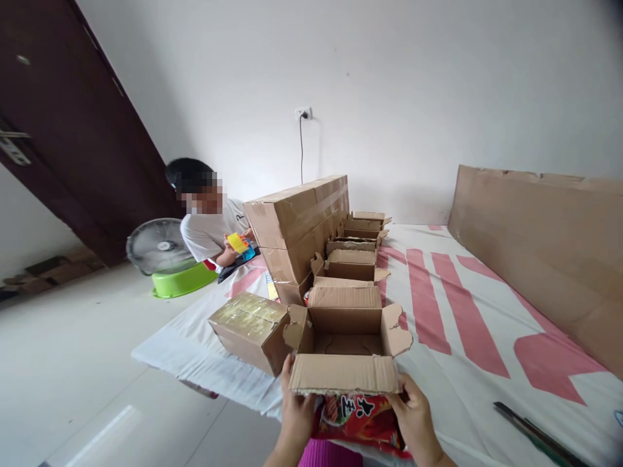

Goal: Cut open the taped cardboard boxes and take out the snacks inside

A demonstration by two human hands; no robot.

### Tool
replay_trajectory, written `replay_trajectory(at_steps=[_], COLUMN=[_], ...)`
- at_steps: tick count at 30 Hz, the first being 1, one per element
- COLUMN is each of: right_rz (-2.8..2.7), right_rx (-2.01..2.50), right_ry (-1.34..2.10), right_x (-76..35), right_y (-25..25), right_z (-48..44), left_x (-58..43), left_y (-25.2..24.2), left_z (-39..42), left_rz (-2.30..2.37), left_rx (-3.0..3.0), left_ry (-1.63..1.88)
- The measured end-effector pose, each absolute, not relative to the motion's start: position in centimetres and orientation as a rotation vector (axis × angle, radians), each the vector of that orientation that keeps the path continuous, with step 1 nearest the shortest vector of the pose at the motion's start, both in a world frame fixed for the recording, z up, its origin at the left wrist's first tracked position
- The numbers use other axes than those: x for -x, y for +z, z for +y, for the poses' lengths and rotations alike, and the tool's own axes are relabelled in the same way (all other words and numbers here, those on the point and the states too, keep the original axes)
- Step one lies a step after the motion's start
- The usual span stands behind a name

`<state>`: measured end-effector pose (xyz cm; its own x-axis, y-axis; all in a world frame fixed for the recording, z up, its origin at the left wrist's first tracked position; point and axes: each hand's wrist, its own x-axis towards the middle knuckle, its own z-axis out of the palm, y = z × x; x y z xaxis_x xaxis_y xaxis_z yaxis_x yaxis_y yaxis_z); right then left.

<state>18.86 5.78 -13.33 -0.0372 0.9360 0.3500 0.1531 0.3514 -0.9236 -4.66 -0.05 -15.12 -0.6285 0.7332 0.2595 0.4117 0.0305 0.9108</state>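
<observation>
An open cardboard box (346, 373) sits in front of me, its flaps folded out and its inside bare. My left hand (296, 405) grips the near left corner of this box, and my right hand (413, 408) grips the near right corner. Fingers of both hands curl around the sides, partly hidden by the front flap. Just below that flap, between my wrists, lies a red food packet (357, 418) with dark lettering. A taped, closed cardboard box (250, 324) stands close to my left hand.
Several open boxes (350, 264) run in a row toward the wall, beside a stack of taped boxes (294, 220). A utility knife (530, 431) lies at the right on the cloth (472, 389). A large cardboard sheet (540, 240) leans behind. A person (207, 227) holds a yellow-and-blue object.
</observation>
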Motion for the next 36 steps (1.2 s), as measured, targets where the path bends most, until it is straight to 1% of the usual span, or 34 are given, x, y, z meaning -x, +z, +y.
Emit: replay_trajectory(at_steps=[2, 5, 7, 12, 14, 16, 18, 23, 30, 32, 36], right_rz=[-1.454, -1.432, -1.46, -1.478, -1.464, -1.478, -1.521, -1.542, -1.497, -1.511, -1.563], right_rx=[1.016, 0.943, 0.919, 1.114, 1.215, 1.262, 1.245, 1.195, 1.089, 1.032, 0.98], right_ry=[0.901, 1.003, 1.009, 0.727, 0.759, 0.853, 0.9, 0.847, 0.76, 0.758, 0.737], right_x=[-18.5, -17.9, -17.5, -17.0, -16.8, -16.5, -16.0, -14.6, -13.3, -13.3, -13.8], right_y=[-12.8, -12.3, -12.3, -14.0, -14.8, -15.1, -14.9, -14.3, -16.1, -16.7, -17.4], right_z=[5.0, 4.6, 4.9, 6.3, 6.9, 7.4, 8.0, 9.9, 13.7, 14.1, 13.9], left_x=[3.7, 2.8, 3.0, 4.2, 3.8, 3.1, 2.6, 3.0, 2.6, 2.3, 2.1], left_y=[-16.8, -18.2, -17.8, -16.0, -16.1, -16.4, -16.2, -14.4, -11.0, -10.1, -9.2], left_z=[-2.1, -3.5, -2.9, -0.7, -0.7, -0.8, -0.6, 1.8, 8.0, 10.2, 14.1], left_rz=[2.003, 2.057, 2.164, 2.427, 2.536, 2.531, 2.477, 2.436, 2.458, 2.492, 2.511], left_rx=[-1.123, -1.299, -1.442, -1.768, -1.865, -1.951, -1.984, -1.948, -1.731, -1.665, -1.634], left_ry=[1.616, 1.665, 1.665, 1.646, 1.679, 1.677, 1.607, 1.382, 0.935, 0.891, 0.925])
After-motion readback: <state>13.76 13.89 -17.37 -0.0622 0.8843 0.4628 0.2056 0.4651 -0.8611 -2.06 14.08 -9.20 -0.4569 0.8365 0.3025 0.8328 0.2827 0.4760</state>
